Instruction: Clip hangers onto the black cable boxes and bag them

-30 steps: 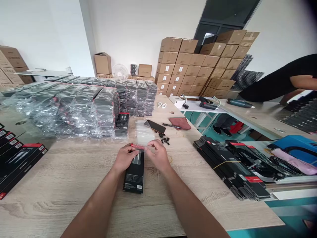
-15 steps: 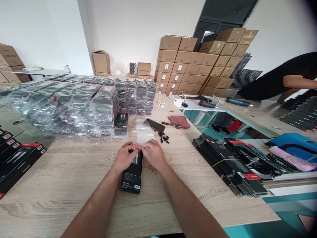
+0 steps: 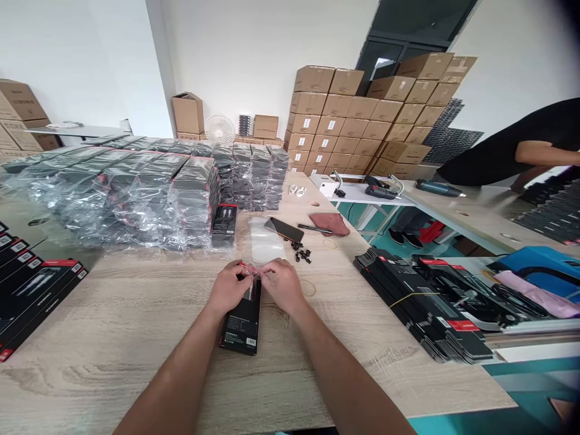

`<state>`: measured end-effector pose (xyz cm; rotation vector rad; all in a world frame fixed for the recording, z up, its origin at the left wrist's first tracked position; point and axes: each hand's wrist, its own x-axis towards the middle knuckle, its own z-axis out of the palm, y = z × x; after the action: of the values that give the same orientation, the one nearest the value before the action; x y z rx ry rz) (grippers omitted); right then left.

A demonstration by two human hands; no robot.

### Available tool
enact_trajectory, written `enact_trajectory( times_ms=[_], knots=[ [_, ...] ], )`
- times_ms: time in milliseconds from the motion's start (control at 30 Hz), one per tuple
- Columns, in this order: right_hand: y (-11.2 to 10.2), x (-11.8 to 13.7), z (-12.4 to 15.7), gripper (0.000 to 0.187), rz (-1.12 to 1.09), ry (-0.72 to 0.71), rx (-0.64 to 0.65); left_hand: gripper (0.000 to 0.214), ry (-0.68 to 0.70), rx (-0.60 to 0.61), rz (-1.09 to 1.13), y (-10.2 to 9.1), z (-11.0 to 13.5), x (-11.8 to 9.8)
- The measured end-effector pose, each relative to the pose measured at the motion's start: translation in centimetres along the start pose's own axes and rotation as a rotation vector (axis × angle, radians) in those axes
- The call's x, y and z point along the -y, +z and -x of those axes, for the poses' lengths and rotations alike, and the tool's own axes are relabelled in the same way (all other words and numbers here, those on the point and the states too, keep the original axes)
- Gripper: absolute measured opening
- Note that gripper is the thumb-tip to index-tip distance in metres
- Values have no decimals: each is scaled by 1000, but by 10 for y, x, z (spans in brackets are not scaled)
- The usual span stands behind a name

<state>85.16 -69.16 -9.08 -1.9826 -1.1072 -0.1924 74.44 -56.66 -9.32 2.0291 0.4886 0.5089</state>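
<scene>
A slim black box with white print and a barcode lies on the wooden table, its far end under my fingers. My left hand is closed around the left side of that end, where a red edge shows. From the right, my right hand pinches at the same red end, thumb and fingertips close to the left ones. The fingers cover the exact spot that they grip. Just beyond my hands lies a translucent plastic sheet, with a dark phone at its far right.
Plastic-wrapped black boxes are stacked at left back. Small black parts, a pen and a reddish cloth lie beyond my right hand. Flat black cartons are banded at right. A person in black works behind.
Both hands stay at the box's far end, with only a slight shift of the fingers. The view has moved a little; the box has stayed in place.
</scene>
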Motion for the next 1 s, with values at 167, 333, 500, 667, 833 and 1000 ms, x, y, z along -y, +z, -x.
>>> enact_trajectory(
  times_ms=[167, 333, 500, 667, 833, 1000],
  knots=[
    [-1, -3, -3, 8, -30, 74, -212, 11, -23, -28, -49, 2, 0, 2],
    [2, -2, 0, 15, 119, 8, -84, 13, -4, -7, -15, 1, 0, 0],
    [6, 3, -2, 8, 115, 69, -124, 11, -33, 0, 0, 1, 1, -1],
    [4, -8, -2, 19, 37, 90, -53, 10, -54, -60, 19, 0, -1, 3],
    [-2, -13, 0, 17, 17, 35, -109, 10, -90, -63, 35, 1, -2, 6],
    [-3, -14, -6, 10, -32, 74, -180, 30, -97, 127, 283, -10, 3, 3]
  ],
)
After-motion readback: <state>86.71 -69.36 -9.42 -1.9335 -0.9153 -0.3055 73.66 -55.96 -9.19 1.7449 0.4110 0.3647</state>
